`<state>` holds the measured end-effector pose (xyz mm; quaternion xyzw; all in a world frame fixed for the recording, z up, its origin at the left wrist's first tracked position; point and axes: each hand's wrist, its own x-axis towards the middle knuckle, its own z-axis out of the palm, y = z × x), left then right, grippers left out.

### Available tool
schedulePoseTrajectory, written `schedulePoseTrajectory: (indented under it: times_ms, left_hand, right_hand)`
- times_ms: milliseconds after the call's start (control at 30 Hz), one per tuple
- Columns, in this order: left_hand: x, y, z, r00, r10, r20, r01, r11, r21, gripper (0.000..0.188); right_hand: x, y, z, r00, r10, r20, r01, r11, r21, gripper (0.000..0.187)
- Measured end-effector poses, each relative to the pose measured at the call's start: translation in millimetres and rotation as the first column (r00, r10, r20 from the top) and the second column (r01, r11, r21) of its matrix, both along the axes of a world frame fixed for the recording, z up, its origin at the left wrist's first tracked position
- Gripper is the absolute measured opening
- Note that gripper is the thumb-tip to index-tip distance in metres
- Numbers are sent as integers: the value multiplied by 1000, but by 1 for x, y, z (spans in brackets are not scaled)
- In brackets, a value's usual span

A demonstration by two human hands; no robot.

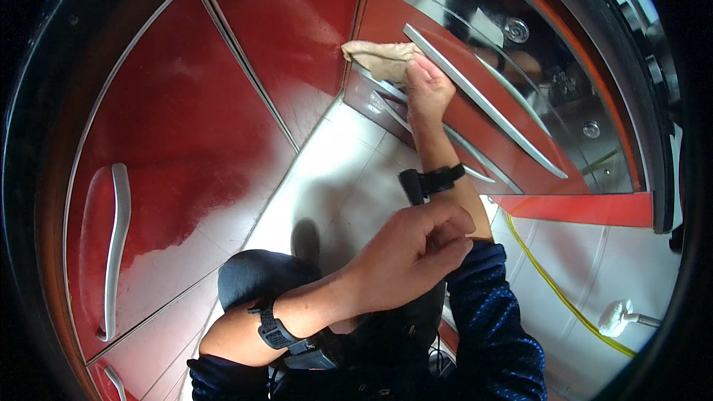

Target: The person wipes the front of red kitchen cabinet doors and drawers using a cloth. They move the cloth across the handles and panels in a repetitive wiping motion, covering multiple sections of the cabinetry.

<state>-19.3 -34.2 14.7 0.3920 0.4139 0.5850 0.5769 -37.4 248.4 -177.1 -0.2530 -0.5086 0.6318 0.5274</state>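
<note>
My right hand (429,89) is stretched out ahead, fingers closed on a folded beige cloth (382,59). The cloth lies against the red drawer front, at the corner where it meets the red cabinet door (278,22). Right beside this hand runs a long silver handle (483,100). My left hand (408,252) crosses over my right forearm, just by the rolled-up dark blue sleeve (483,282). Its fingers are loosely curled in, and nothing shows in them. A black band with a small box (429,181) is round my right wrist.
A large red door (171,126) with a curved silver handle (117,252) stands to the left. White tiles (334,171) cover the floor. A yellow hose (553,289) runs along the lower right, near a white-wrapped rod end (616,318). Glossy dark glass (549,44) fills the upper right.
</note>
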Motion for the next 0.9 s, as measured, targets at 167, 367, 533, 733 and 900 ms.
schedulePoseTrajectory:
  times_ms: [167,367,533,733,900]
  left_hand:
    - [2,-1,5,1000,-18,-4,18,1000,-4,14]
    - [14,6,7,997,-7,-72,4,999,-41,18]
    - [6,2,0,996,82,-45,-84,996,-38,18]
    - [10,1,7,999,29,-36,-31,998,-47,17]
    - [10,0,7,999,22,-24,-24,996,-81,19]
  right_hand:
    - [101,-10,2,934,-339,115,348,935,-70,28]
    - [165,-33,34,985,13,-171,-83,908,-411,36]
    - [155,-64,72,920,37,-390,-272,777,-568,59]
    - [140,-92,80,811,515,-278,-579,635,-511,50]
    - [192,-75,64,934,310,179,-200,867,-456,31]
